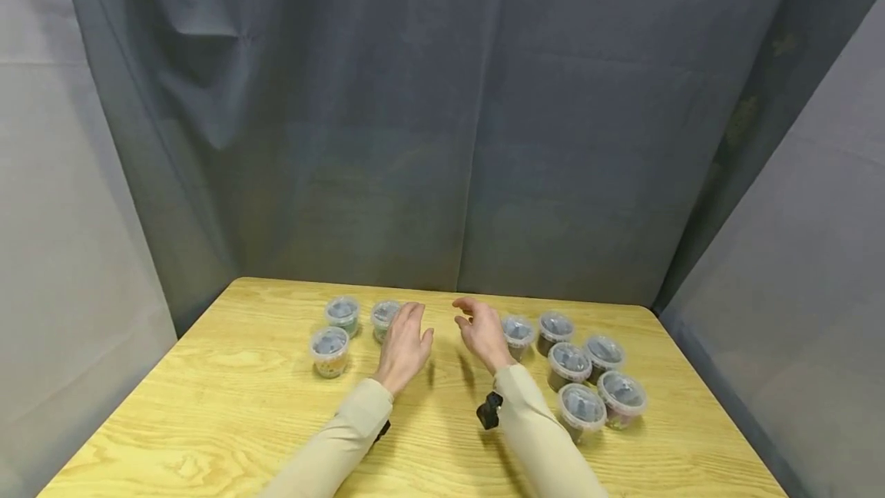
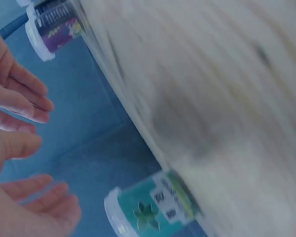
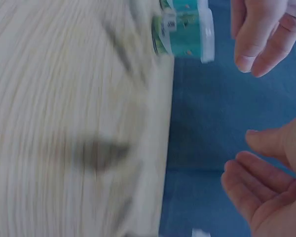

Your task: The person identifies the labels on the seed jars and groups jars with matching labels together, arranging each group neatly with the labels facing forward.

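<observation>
Above the middle of the table, my left hand (image 1: 403,348) and right hand (image 1: 480,333) are raised, facing each other with a gap between them. Neither holds anything; the fingers are relaxed and slightly bent. Just behind the left hand stands a small lidded tub (image 1: 383,315), partly hidden by it. A teal-labelled tub (image 2: 150,207) appears below the left hand (image 2: 37,205) in the left wrist view. Closest to the right hand is another lidded tub (image 1: 518,331). In the right wrist view, the right hand (image 3: 274,185) is empty, and teal-labelled tubs (image 3: 185,32) show at the top.
Two more tubs, one greenish (image 1: 343,315) and one yellowish (image 1: 329,352), stand at left. Several dark-looking tubs (image 1: 570,363) cluster at right, close together. The wooden table (image 1: 207,406) ends at a grey-blue curtain (image 1: 387,137) behind.
</observation>
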The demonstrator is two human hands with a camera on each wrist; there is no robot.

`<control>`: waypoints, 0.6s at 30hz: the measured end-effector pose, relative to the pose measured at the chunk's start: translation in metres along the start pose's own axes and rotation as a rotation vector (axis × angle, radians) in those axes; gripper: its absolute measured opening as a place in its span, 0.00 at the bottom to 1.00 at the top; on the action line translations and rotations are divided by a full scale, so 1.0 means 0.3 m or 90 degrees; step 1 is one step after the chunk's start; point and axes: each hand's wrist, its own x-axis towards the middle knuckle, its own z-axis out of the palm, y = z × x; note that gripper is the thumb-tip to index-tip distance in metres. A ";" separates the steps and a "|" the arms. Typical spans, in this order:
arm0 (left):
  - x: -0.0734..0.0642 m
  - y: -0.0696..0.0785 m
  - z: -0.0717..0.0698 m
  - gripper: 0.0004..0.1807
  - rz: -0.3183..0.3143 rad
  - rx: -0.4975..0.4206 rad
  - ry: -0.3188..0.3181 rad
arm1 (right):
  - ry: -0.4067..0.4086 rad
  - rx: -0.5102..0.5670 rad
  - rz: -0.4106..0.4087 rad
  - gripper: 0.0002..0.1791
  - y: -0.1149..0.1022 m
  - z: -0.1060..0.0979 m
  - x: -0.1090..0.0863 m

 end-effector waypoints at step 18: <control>0.042 0.139 0.119 0.15 0.132 -0.074 -0.137 | -0.024 -0.085 0.154 0.26 0.127 -0.270 -0.066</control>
